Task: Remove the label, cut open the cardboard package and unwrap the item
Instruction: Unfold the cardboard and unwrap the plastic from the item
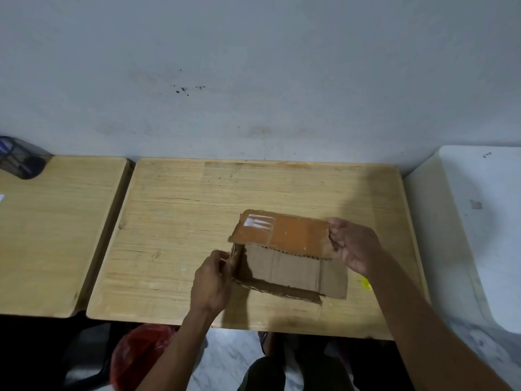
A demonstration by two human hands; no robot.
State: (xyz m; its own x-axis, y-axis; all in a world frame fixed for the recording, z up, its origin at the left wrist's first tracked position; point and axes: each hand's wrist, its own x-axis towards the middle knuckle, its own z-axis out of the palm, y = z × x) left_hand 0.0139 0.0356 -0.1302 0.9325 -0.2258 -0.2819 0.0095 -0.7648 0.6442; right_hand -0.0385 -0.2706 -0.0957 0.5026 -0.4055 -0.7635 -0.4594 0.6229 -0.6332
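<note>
A brown cardboard package (284, 268) lies opened on the wooden table (180, 221). Its top flap (284, 231), covered in glossy orange-brown tape with white label remains at the far left corner, is lifted up. My right hand (353, 246) pinches the right edge of that flap. My left hand (212, 277) grips the package's left side wall. The inside of the package shows only bare cardboard; no item is visible in it. A small yellow thing (365, 283) peeks out on the table just behind my right wrist.
A second wooden table (56, 235) stands to the left with a dark mesh container (19, 158) at its back corner. A white surface (479, 235) is on the right. The wall is close behind. A red plastic bag (135, 359) sits on the floor under the table.
</note>
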